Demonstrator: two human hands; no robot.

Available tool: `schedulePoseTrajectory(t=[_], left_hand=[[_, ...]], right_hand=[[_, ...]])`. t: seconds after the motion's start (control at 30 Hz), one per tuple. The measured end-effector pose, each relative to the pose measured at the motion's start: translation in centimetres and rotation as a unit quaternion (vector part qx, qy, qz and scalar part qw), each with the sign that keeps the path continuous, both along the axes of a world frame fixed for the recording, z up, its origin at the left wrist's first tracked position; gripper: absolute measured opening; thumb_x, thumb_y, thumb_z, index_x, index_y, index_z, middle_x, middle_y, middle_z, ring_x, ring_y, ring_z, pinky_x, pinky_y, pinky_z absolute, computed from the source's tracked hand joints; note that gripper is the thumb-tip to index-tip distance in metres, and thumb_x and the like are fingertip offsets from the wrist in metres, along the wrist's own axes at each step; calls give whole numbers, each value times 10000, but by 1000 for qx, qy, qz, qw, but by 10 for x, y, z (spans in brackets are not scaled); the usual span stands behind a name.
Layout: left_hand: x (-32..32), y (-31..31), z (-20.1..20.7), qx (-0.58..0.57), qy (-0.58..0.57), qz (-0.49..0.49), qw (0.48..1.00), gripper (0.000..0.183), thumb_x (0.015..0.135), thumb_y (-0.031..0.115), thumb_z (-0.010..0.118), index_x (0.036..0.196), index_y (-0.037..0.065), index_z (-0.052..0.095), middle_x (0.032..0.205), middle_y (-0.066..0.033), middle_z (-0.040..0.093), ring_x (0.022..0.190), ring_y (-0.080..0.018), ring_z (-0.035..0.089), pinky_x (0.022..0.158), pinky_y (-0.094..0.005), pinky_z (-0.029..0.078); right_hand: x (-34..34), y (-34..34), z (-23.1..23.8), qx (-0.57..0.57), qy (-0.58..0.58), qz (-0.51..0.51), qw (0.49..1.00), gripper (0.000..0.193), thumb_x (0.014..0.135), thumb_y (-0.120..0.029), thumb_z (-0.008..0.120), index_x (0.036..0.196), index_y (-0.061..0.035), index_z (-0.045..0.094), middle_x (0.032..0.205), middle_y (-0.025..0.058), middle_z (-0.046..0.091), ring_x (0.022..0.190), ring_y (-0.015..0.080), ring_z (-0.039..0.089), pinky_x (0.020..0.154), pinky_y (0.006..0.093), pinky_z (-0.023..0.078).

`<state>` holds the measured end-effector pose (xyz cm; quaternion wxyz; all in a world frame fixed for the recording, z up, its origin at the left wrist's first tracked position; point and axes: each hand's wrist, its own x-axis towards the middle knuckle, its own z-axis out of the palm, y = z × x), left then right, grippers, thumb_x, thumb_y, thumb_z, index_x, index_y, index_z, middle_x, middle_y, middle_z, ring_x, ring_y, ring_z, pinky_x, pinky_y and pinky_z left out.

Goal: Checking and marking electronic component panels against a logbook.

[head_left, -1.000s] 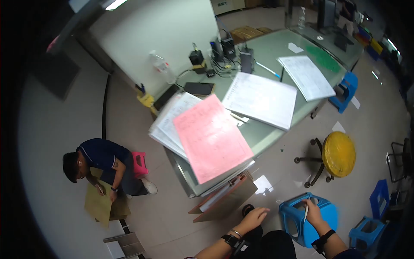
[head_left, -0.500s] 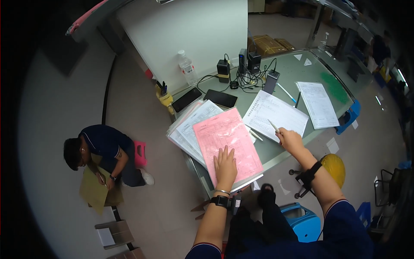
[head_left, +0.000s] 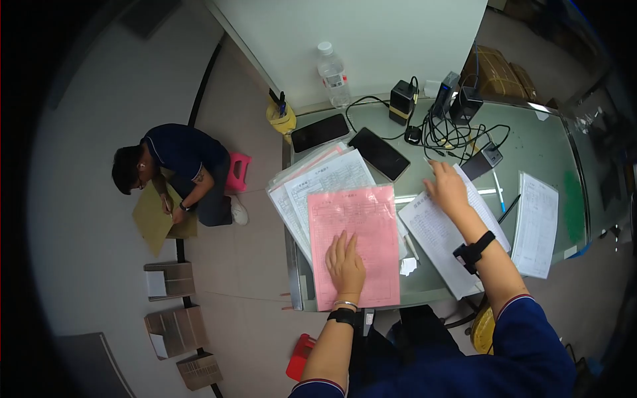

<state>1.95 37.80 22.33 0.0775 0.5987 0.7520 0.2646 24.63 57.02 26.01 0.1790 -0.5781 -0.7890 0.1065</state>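
1. Both hands have settled onto paperwork since half a second ago: left hand lies flat, fingers spread, on the pink form at six o'clock of the glass desk.
2. Right hand has slid forward, open-palmed and empty, over the white sheet toward the cables at twelve o'clock.
3. Holding nothing; papers pinned, ready for sorting.

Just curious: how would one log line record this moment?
left hand: flat on pink sheet | right hand: on white form | glass desk
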Motion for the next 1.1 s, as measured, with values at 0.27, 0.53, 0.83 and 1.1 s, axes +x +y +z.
schedulePoseTrajectory(t=[0.27,0.53,0.83,1.1], left_hand=[[9,5,1,-31,23,16,999,395,789,37,493,1160,103,611,1301,-78,512,1242,-291,416,1057,-425,258],[5,5,1,-15,28,8,999,390,780,45,503,1148,106,619,1292,-74,519,1227,-290,428,1052,-426,266],[4,4,-4,-9,44,4,999,396,783,56,502,1158,126,609,1292,-81,517,1229,-283,432,1047,-441,278],[8,4,-4,-7,43,6,999,396,781,47,509,1157,119,610,1298,-74,514,1235,-279,428,1052,-431,275]], right_hand=[[-93,42,-28,-21,46,-39,998,795,648,-321,787,1286,-25,417,1237,140,462,1151,319,421,930,426,367],[-103,55,-30,-62,44,-57,995,857,563,-351,815,1281,-83,431,1218,132,443,1126,312,409,910,454,340],[-109,48,-41,-43,80,-100,991,860,548,-374,792,1272,-77,433,1198,131,445,1108,323,405,876,464,338],[-97,33,-34,-60,73,-98,991,865,577,-383,799,1292,-81,416,1179,119,444,1080,311,409,873,450,346]])
